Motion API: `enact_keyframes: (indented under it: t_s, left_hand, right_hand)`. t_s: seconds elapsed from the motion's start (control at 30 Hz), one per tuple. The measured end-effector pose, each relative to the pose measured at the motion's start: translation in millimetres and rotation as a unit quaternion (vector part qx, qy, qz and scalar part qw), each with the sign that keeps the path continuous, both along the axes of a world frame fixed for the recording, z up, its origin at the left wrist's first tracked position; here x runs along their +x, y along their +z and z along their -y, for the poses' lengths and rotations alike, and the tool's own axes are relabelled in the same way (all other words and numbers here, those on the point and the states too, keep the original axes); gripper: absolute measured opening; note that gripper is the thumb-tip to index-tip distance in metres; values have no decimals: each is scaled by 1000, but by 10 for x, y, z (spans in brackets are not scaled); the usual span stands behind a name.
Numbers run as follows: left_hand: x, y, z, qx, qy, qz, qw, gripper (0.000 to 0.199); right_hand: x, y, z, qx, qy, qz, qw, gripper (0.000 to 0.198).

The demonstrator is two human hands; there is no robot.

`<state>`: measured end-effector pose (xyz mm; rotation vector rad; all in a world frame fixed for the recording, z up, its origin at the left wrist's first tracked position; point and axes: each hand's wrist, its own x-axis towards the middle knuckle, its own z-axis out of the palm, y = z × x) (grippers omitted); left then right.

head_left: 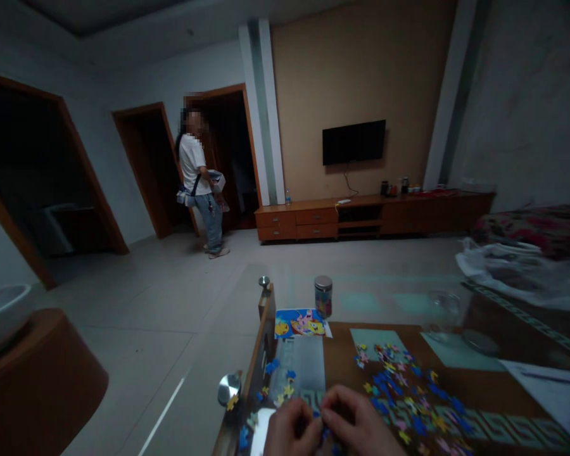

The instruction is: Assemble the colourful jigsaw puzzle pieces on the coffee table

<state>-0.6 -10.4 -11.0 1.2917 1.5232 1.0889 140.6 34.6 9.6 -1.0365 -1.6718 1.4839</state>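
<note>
Both my hands sit together at the bottom edge of the view, over the near end of a glass-topped table (408, 297). My left hand (289, 430) and my right hand (356, 424) have their fingertips pinched on small blue puzzle pieces (323, 433) between them. Several loose coloured puzzle pieces (403, 392) lie scattered just right of my right hand. A picture card with cartoon figures (300, 323) lies farther back on the table, next to a small tin can (323, 296).
A person in a white shirt (200, 183) stands far across the room by an open doorway, holding a box. A low wooden TV cabinet (370, 215) runs along the far wall. A white plastic bag (513, 269) lies at the table's right. A round wooden stool (38, 380) stands at left.
</note>
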Motion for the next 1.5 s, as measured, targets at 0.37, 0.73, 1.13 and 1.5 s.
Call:
enact_keyframes:
  t_s: [0.37, 0.73, 1.13, 1.5]
  left_hand:
    - [-420, 229, 7, -47, 115, 239, 963, 38]
    - [-395, 294, 26, -105, 121, 240, 957, 56]
    - [-252, 299, 35, -88, 97, 277, 952, 49]
    - [-201, 259, 36, -74, 93, 263, 957, 48]
  right_hand:
    - [418, 72, -135, 173, 4, 266, 948, 12]
    - [126, -24, 8, 205, 38, 378, 902, 18]
    - [89, -16, -25, 207, 46, 393, 894, 25]
    - [140, -66, -99, 175, 50, 392, 902, 19]
